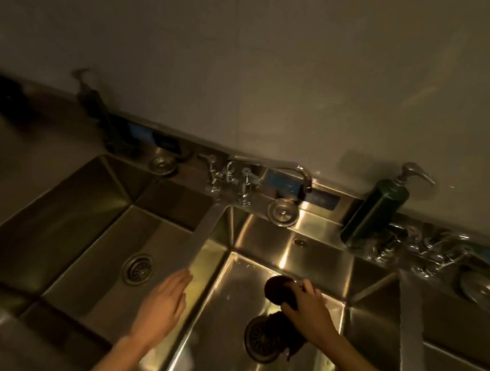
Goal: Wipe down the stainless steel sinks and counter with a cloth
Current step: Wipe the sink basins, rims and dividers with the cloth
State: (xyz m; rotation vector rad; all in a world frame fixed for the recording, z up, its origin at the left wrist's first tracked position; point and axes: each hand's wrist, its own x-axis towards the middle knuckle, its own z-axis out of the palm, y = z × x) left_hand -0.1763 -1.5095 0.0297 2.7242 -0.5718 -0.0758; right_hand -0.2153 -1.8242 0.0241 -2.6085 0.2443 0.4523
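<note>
**A:** Right hand [311, 313] down in the middle sink [316, 257], grip bunched around the dark cloth [278, 292] just above the drain [261, 338]. Left hand [161, 303] flat and wide on the divider, holding nothing.

**B:** So mid-job? Left sink [74, 219] looks empty, right one barely shows. Can't tell what's wiped; bench [13, 150] probably still to do.

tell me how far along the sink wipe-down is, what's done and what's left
Done: nothing can be judged finished; the dim light hides which steel is clean.
In hand: the right hand holds a dark cloth down in the middle sink, just above its drain. The left hand rests open on the divider.
Left: the left sink, the right sink and the counter show no cloth on them.
</note>
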